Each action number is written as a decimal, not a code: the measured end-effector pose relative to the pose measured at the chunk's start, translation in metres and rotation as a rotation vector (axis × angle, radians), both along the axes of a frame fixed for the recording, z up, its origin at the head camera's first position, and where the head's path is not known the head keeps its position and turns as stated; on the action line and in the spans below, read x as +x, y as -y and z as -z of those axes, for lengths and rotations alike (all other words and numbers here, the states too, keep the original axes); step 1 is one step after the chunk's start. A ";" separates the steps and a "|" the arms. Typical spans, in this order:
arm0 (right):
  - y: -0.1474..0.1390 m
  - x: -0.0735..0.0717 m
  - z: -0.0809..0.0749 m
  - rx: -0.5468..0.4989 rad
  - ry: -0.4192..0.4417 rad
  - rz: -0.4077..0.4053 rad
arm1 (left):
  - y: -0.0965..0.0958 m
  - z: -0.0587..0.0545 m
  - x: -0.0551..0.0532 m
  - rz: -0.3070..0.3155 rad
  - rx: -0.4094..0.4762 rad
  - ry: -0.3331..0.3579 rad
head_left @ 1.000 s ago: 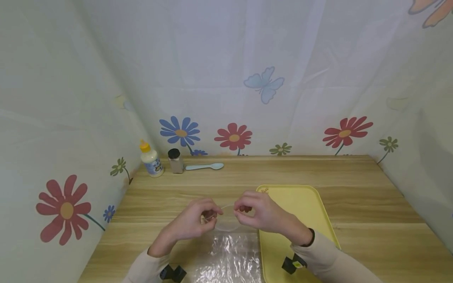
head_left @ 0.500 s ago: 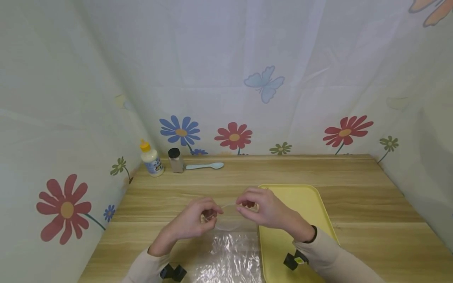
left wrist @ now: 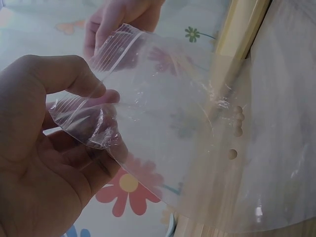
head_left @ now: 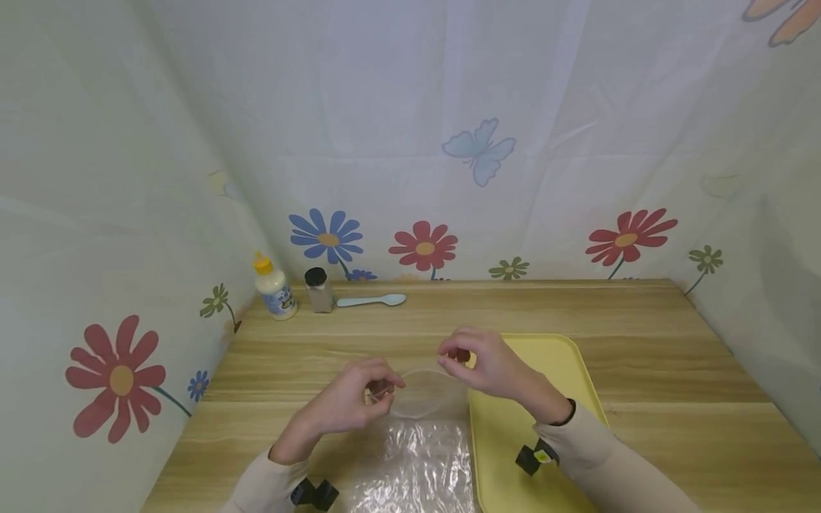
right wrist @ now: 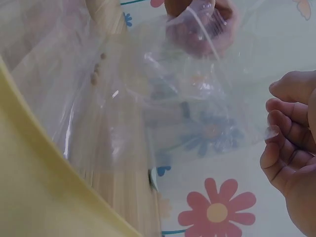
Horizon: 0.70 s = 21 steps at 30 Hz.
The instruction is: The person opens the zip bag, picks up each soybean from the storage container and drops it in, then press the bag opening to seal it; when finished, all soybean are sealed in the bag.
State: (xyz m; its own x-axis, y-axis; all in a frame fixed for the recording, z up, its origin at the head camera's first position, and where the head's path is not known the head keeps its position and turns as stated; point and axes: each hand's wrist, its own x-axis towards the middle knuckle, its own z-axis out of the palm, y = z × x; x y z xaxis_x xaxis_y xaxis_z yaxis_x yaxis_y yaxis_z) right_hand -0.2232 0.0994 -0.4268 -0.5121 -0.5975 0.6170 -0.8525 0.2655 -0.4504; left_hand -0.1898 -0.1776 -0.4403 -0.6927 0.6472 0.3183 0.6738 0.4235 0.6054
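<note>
L hand (head_left: 353, 399) pinching clear, crinkly zip bag (left wrist: 153, 98), round bits (left wrist: 238, 130) showing thru; R hand (head_left: 490, 363) curled nr it, grip unclear.

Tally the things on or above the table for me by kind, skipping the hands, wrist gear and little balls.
Bottle, yellow top: 1
Jar, black lid: 1
Spoon, pale blue: 1
Tray, yellow: 1
Clear bag: 1
Total: 5
</note>
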 end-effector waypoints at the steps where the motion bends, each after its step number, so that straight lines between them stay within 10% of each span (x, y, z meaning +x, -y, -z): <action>1: -0.001 -0.002 0.002 0.000 0.002 0.004 | 0.000 0.000 0.000 0.001 0.000 0.001; 21: -0.021 -0.029 0.023 0.069 0.155 0.240 | 0.000 0.000 0.001 -0.015 -0.007 0.025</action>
